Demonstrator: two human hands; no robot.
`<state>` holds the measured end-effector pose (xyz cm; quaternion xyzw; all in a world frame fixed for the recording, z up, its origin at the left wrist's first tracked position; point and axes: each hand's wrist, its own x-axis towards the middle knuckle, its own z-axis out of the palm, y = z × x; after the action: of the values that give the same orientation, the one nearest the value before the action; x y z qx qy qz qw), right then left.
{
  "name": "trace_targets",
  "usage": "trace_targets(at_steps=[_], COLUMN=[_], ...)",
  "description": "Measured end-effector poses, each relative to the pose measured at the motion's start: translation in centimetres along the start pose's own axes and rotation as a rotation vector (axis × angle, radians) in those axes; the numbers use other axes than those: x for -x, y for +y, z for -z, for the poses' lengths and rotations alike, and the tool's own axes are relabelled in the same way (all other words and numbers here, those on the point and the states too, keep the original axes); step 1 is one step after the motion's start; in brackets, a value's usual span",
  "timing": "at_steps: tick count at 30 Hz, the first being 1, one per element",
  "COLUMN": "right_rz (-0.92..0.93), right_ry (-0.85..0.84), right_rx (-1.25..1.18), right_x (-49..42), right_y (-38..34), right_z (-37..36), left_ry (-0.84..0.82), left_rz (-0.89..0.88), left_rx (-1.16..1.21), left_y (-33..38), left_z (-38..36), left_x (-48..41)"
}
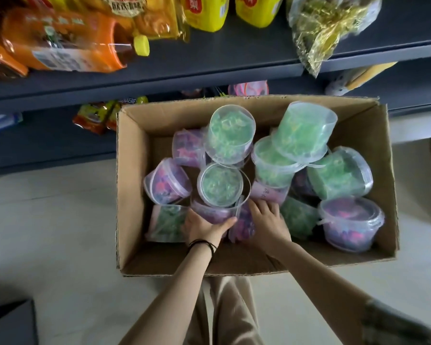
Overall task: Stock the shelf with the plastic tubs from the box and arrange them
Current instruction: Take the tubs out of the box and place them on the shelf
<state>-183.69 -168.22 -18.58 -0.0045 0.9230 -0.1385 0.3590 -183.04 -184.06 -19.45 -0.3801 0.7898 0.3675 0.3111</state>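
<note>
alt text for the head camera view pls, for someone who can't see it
Seen from above, a person's left hand grips a clear plastic tub of purple pieces inside an open brown cardboard box full of green and purple tubs; the right hand rests among them. Dark grey shelves of packaged goods stand beyond.

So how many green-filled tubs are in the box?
7 green tubs: two centre, three upper right, one near-left corner, one beside the right hand; more may be buried.

Both hands inside cardboard box (pixel 132 170): left hand (pixel 204 226) grips purple tub (pixel 213 211) under green tub (pixel 220 185); right hand (pixel 269 220) rests on neighbouring purple tubs.
</note>
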Motion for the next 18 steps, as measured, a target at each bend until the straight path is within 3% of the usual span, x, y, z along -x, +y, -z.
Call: trace_targets(at_steps=[6, 10, 14, 18], right_rz=[0.075, 0.102, 0.131, 0.152], right_ry=[0.046, 0.071, 0.072, 0.033], right_rx=[0.109, 0.108, 0.066, -0.022], right_x=[-0.5, 0.5, 1.4, 2.1], right_y=[0.7, 1.6, 2.8, 3.3], right_z=[0.8, 1.6, 2.5, 3.8], left_ry=[-0.099, -0.077, -0.154, -0.147], left_rz=[0.03, 0.051, 0.102, 0.123], left_rx=[-0.191, -0.075, 0.197, 0.281], left_y=[-0.2, 0.4, 0.1, -0.2], left_z=[0.5, 0.3, -0.3, -0.4], left_x=[-0.7, -0.6, -0.7, -0.9])
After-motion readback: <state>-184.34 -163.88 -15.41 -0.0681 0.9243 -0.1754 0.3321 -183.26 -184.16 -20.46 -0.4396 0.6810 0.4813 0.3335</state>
